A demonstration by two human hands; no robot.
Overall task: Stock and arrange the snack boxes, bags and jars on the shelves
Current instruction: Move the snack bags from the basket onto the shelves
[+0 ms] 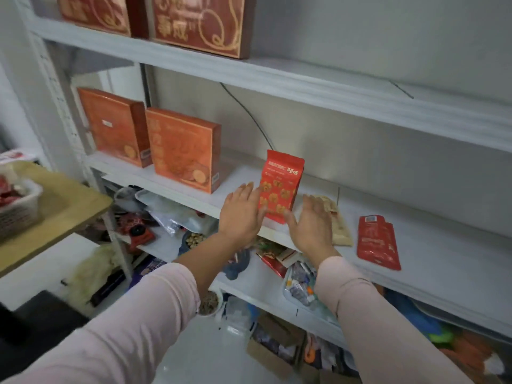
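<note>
**Both hands flank an upright red snack bag on the middle shelf**

A person in pale pink sleeves stands facing white shelving, both arms stretched forward. The left hand (241, 214) and the right hand (310, 225) are apart, with flat palms and straight fingers that grip nothing. Between them stands the red snack bag (282, 187), close to the front edge of the middle shelf (443, 259).

The bag's long axis runs up and down, and its top leans slightly to the right. It sits straight ahead of the hands, in the gap between them. The left hand reaches a little further in, and its thumb side is right against the bag's left edge. The right thumb is near the bottom corner. Motion blur hides whether either hand is touching the bag.

In my judgement, any nudge to straighten or slide the bag has to come evenly from both sides, because a tall, narrow bag would tip easily.

The bag carries white characters over pictures of golden snacks, too blurred to read. To its right a tan pouch (340, 228) and a red pouch (378, 242) lie flat. To its left stand two orange boxes (182, 151), their lettering unreadable. On the shelf above, a dark red box (199, 23) bears gold characters that look like "事成".
</note>
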